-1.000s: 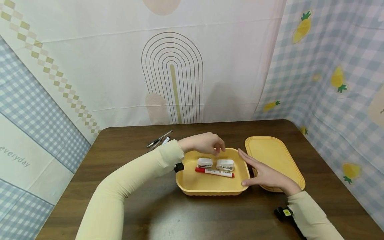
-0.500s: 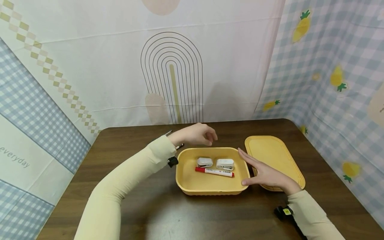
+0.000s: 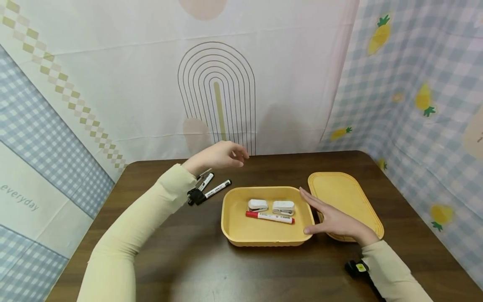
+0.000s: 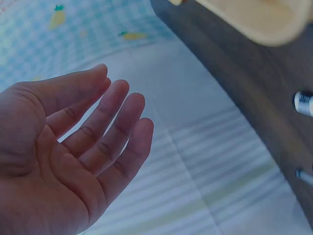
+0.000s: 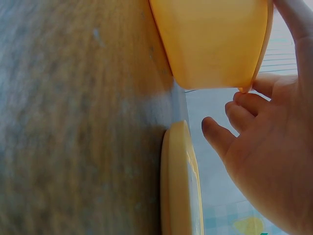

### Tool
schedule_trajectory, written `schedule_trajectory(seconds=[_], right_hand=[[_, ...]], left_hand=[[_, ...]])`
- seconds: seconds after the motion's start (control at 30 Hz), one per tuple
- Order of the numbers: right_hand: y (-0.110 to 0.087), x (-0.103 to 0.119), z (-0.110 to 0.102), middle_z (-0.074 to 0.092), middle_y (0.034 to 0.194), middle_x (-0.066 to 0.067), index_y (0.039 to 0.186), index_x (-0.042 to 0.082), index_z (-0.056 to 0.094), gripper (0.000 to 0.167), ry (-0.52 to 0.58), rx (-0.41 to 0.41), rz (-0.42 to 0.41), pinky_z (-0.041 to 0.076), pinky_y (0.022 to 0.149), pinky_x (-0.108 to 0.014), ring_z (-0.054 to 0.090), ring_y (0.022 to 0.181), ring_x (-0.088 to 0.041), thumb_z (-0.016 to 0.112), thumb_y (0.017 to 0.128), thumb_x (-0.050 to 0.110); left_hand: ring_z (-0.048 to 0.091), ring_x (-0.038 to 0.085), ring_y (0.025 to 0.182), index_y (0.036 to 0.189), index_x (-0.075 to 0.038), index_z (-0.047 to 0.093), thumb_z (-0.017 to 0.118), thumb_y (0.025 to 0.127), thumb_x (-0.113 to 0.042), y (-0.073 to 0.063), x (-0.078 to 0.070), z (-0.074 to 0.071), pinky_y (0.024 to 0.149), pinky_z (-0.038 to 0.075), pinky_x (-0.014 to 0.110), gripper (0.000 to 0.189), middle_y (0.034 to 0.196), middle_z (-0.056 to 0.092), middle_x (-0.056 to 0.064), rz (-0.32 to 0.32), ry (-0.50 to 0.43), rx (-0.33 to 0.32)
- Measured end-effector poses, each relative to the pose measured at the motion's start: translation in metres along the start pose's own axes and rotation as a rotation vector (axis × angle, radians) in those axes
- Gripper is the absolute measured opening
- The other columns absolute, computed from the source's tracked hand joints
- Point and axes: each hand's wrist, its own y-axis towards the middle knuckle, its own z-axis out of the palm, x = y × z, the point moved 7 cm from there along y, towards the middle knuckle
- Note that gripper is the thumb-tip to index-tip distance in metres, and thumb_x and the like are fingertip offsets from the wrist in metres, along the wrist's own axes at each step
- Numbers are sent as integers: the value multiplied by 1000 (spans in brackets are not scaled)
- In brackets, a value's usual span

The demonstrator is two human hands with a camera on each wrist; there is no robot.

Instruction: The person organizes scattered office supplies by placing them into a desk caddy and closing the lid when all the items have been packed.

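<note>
My left hand (image 3: 222,156) hovers above the back of the table, beyond the yellow box, with loosely bent fingers. In the left wrist view its palm (image 4: 63,171) is bare and holds nothing. My right hand (image 3: 337,220) rests against the right end of the yellow plastic box (image 3: 247,233), thumb and fingers spread along the rim. The right wrist view has its fingertips (image 5: 243,100) touching that rim. Inside the box lie two small white staplers (image 3: 258,205) and a white marker (image 3: 275,217) with red ends.
A yellow lid (image 3: 343,201) lies right of the box, beneath my right hand. Left of the box are two black-and-white markers (image 3: 219,188), with a thin pen (image 3: 204,173) partly hidden by my left wrist. A patterned cloth (image 3: 294,63) hangs behind the table.
My left hand has moved from above the box leftward and back, beyond its far edge. The markers at left show more now. My right hand, the box and its contents have stayed put.
</note>
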Motion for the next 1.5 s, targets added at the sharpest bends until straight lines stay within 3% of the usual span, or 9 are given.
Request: schedule_trajectory(seconds=[0.33, 0.57, 0.8, 1.13, 1.5], right_hand=[[-1, 0, -3, 3, 169, -2, 163, 33, 7, 110, -13, -7, 0, 23, 111, -66, 10, 151, -36, 83, 84, 36], [-2, 0, -3, 2, 169, -4, 163, 32, 6, 110, -6, -4, 0, 23, 111, -66, 10, 151, -37, 83, 84, 34], [-3, 0, -3, 1, 169, -2, 163, 33, 6, 110, -1, -6, 2, 22, 111, -67, 9, 151, -37, 83, 84, 34], [-2, 0, -2, 3, 169, -1, 163, 32, 7, 110, -10, -4, 7, 23, 111, -66, 11, 151, -36, 83, 83, 36], [-2, 0, -3, 3, 169, -6, 163, 32, 7, 110, -1, -4, 12, 22, 111, -66, 10, 151, -36, 83, 84, 35]], left_hand=[[67, 21, 93, 124, -6, 69, 69, 95, -12, -31, 19, -46, 82, 52, 38, 30, 108, 72, 7, -39, -1, -115], [68, 24, 95, 126, -3, 67, 66, 96, -9, -48, 34, -60, 83, 52, 38, 30, 108, 72, 12, -88, -74, -163], [68, 27, 98, 125, -1, 66, 67, 96, -8, -54, 52, -58, 84, 53, 40, 30, 110, 72, 14, -130, -87, -196], [67, 29, 98, 126, 1, 66, 67, 96, -8, -58, 93, -47, 84, 53, 42, 31, 110, 71, 16, -197, -116, -253], [65, 35, 103, 127, 1, 64, 68, 96, -8, -61, 110, -41, 90, 51, 45, 33, 116, 68, 20, -205, -217, -324]])
